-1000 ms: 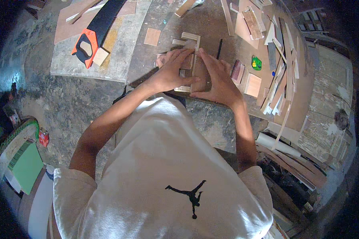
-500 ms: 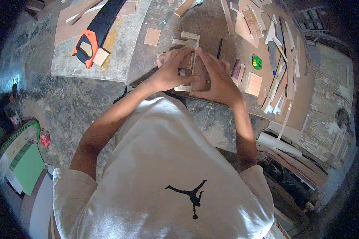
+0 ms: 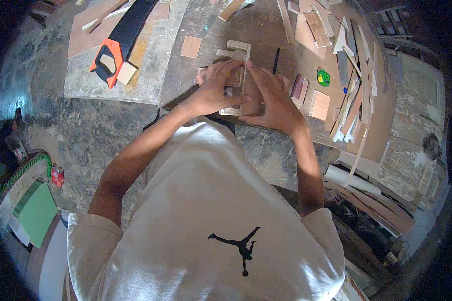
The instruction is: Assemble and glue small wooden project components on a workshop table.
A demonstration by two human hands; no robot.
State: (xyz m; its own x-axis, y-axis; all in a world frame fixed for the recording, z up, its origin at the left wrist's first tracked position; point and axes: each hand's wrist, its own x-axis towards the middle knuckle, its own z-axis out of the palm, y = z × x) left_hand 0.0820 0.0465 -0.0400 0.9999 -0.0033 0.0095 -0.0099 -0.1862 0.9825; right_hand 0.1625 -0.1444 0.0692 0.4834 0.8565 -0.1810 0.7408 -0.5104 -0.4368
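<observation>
A small pale wooden frame (image 3: 239,45), made of narrow strips, lies at the near edge of the workbench between my hands. My left hand (image 3: 217,91) grips its left side, fingertips near the top of the long strip and thumb lower down. From the right, my right hand (image 3: 280,104) holds the same long strip, with its index finger toward the far end and its thumb near the close end. Brown wood shows between the right thumb and fingers; I cannot tell whether it is a separate piece. My palms hide part of the frame.
A handsaw with an orange and black handle (image 3: 114,64) lies at the left. A black pencil-like stick (image 3: 276,60), a green tape measure (image 3: 323,77), a dark reddish block (image 3: 300,89) and a square wood piece (image 3: 319,104) lie to the right, before piled wood strips (image 3: 354,103).
</observation>
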